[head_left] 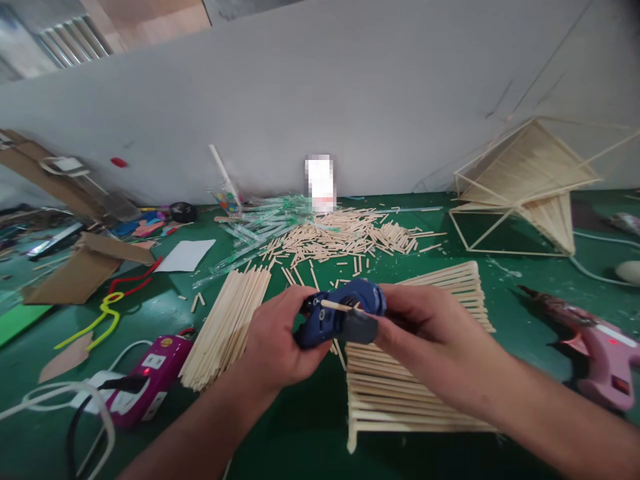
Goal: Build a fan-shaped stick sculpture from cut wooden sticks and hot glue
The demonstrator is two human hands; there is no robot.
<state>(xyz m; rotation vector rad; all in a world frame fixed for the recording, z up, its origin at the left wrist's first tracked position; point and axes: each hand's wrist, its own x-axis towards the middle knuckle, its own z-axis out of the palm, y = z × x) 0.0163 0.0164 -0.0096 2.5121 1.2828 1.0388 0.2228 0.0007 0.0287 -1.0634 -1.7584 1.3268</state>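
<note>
One view is given, from a camera worn on the head. It is directed forward and down over the green tabletop point(290, 427), which is seen from above; the hands point(275, 337) are shown near, at the middle, and the grey wall point(380, 100) is faced farther off.

We have a green tabletop point(295, 433). On it we log: bundle of long pale wooden sticks point(225, 327), flat panel of parallel wooden sticks point(410, 393), loose heap of short wooden pieces point(325, 240), clear-and-green plastic wrappers point(250, 230) touching the heap, pink plastic glue gun point(600, 353), magenta box-shaped power strip point(167, 353), white paper sheet point(186, 256), folded brown cardboard point(65, 273), pale stick-framed model point(520, 180).
</note>
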